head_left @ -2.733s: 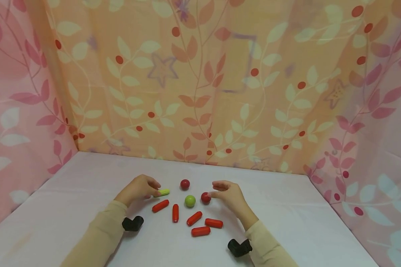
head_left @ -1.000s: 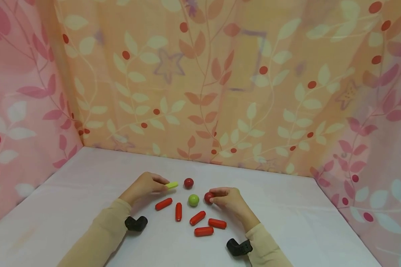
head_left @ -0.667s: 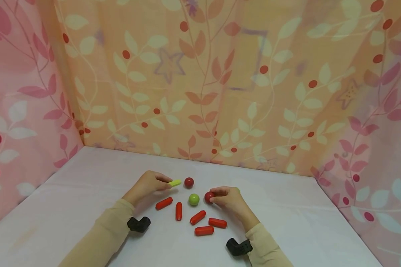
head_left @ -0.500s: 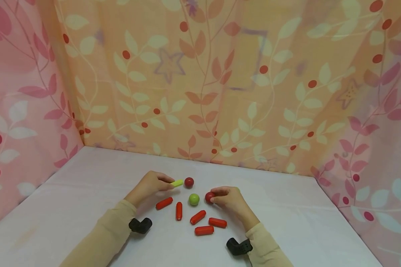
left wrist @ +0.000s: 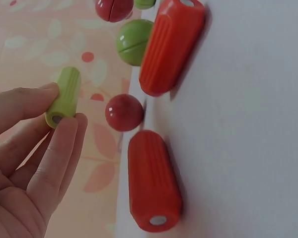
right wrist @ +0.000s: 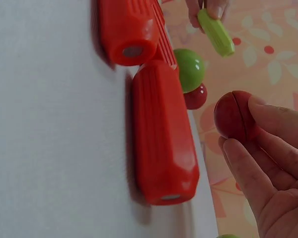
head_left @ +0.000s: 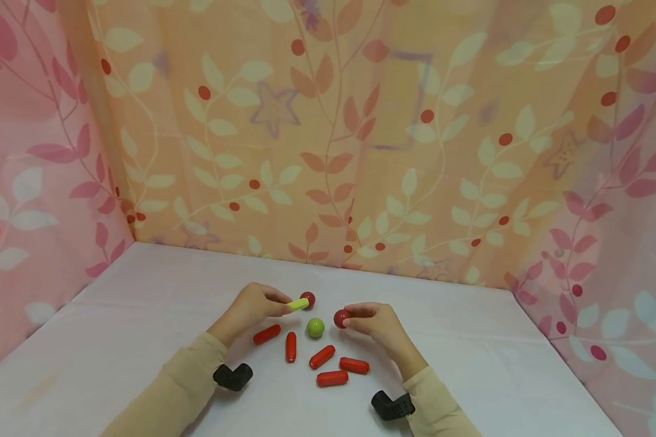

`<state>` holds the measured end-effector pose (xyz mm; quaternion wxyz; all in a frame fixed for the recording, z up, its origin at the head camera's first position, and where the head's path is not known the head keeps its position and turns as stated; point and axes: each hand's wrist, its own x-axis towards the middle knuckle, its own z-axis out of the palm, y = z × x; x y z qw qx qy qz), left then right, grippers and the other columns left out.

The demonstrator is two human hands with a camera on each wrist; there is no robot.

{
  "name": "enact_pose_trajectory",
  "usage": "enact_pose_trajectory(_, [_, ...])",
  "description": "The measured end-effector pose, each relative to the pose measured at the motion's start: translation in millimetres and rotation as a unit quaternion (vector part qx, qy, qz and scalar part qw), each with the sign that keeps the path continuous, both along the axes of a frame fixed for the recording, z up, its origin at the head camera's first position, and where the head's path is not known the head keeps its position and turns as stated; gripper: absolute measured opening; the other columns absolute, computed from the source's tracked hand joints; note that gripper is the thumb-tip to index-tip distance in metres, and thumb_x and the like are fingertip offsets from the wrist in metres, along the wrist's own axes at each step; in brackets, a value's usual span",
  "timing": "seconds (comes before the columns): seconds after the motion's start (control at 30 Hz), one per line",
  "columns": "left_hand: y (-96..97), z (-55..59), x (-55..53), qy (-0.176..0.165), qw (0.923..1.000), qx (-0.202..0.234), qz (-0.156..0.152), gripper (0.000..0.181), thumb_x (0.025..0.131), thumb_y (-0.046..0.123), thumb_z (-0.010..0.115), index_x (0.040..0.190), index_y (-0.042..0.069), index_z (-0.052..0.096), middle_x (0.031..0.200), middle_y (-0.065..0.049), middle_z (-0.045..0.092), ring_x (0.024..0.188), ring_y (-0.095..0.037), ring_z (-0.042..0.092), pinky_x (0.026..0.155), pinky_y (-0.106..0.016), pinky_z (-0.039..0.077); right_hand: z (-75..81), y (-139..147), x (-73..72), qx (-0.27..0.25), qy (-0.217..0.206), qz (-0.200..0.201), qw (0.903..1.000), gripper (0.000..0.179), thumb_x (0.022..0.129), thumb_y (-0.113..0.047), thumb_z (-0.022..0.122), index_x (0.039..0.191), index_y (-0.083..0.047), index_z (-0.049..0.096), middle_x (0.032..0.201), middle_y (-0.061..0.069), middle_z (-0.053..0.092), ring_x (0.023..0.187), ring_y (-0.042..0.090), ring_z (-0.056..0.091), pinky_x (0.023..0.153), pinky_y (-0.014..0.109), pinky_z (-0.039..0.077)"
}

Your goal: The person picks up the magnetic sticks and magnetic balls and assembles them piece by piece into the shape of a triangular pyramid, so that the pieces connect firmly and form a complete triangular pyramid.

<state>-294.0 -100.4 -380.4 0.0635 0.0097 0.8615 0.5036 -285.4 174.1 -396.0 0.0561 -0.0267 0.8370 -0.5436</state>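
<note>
My left hand (head_left: 254, 309) pinches a yellow-green magnetic rod (head_left: 297, 304) between thumb and fingertips, its free end pointing right. In the head view that end overlaps a red ball (head_left: 310, 297) at the back. The left wrist view shows the rod (left wrist: 67, 94) raised above the table, with a metal disc in its near end. My right hand (head_left: 379, 325) holds another red ball (head_left: 341, 318) by thumb and fingertips; in the right wrist view this ball (right wrist: 233, 115) shows a dark seam and is off the table. A green ball (head_left: 315, 328) lies between the hands.
Several red magnetic rods (head_left: 332, 379) lie scattered in front of the balls on the white tabletop (head_left: 459, 358). Another green ball (right wrist: 228, 236) peeks in at the right wrist view's bottom edge. Floral cloth (head_left: 328, 121) encloses the back and sides. Black devices (head_left: 232, 377) sit at both wrists.
My left hand has picked up the yellow-green rod and carried it right toward the back red ball. My right hand has closed on the other red ball and raised it slightly.
</note>
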Motion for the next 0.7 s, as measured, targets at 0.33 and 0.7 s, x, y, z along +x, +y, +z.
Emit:
enact_pose_trajectory(0.33, [10.5, 5.5, 7.6, -0.009, 0.9994, 0.017, -0.028, 0.014, 0.084, 0.022, 0.079, 0.098, 0.018, 0.079, 0.104, -0.001, 0.071, 0.093, -0.020, 0.062, 0.086, -0.037, 0.053, 10.3, -6, 8.6, -0.019, 0.014, -0.010, 0.9997, 0.031, 0.085, -0.019, 0.079, 0.113, -0.006, 0.074, 0.111, 0.010, 0.074, 0.097, 0.017, 0.069, 0.090, 0.038, 0.058])
enact_pose_trajectory(0.7, [17.7, 9.5, 15.0, -0.009, 0.9981, 0.025, -0.055, 0.014, 0.082, 0.025, 0.080, 0.095, 0.019, 0.079, 0.100, 0.002, 0.073, 0.089, -0.018, 0.064, 0.089, -0.043, 0.052, 15.9, -9, 12.0, -0.022, 0.018, -0.018, 0.9994, 0.031, 0.085, -0.022, 0.079, 0.112, -0.007, 0.075, 0.111, 0.009, 0.075, 0.097, 0.017, 0.069, 0.092, 0.040, 0.057])
